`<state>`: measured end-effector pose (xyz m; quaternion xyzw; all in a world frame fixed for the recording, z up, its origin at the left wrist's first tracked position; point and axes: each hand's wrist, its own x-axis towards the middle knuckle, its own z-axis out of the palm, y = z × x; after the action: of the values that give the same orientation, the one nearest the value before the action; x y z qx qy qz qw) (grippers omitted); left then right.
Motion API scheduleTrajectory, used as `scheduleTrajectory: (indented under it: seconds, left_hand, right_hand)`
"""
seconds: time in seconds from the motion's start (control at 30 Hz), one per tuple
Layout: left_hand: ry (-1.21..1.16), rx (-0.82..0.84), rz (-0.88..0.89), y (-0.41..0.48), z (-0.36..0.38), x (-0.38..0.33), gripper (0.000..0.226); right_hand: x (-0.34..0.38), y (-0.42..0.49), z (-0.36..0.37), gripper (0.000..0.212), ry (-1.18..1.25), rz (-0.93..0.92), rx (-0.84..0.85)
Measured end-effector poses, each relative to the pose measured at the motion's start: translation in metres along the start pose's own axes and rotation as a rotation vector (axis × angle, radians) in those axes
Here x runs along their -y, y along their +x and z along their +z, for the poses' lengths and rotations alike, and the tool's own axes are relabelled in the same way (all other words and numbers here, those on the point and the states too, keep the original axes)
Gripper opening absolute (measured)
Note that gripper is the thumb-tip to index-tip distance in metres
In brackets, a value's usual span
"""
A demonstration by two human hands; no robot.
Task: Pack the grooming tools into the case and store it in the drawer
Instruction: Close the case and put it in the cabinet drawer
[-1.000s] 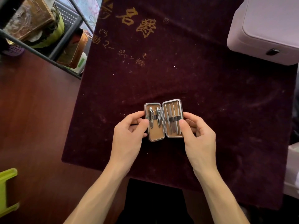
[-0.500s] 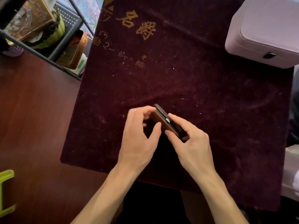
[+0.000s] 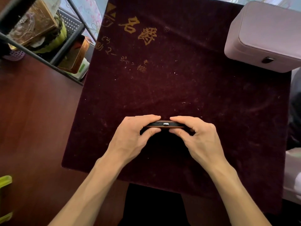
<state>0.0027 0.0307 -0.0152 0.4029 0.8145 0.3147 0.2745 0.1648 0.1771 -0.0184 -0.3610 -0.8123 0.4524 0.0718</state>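
Case (image 3: pixel 164 124), 1 only, brown w/ silver clasp, folded closed, seen edge-on just above dark red cloth (image 3: pixel 187 88). 2 hands pinch its ends: left hand (image 3: pixel 130 141), right hand (image 3: pixel 200 141).

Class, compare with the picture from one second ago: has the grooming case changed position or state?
Yes. The grooming case, then lying open on the maroon cloth, is now shut and turned edge-on, pinched between left hand and right hand.

Dim, sharp centre, perhaps warped edges
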Motion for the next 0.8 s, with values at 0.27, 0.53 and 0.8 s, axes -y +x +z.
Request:
scheduleTrajectory:
  seconds: [0.27, 0.53, 0.8]
  left_hand:
    - [-0.01, -0.018, 0.021, -0.001, 0.0, 0.001, 0.038]
    - [-0.034, -0.019, 0.024, -0.002, 0.001, 0.005, 0.037]
    - [-0.263, 0.034, -0.207, -0.023, -0.009, 0.001, 0.036]
  right_hand:
    - [-0.002, 0.003, -0.001, 0.036, -0.019, 0.012, 0.005]
    - [0.002, 0.003, -0.001, 0.033, -0.049, 0.02, 0.003]
    - [0.032, 0.002, 0.017, 0.027, -0.379, -0.07, 0.133]
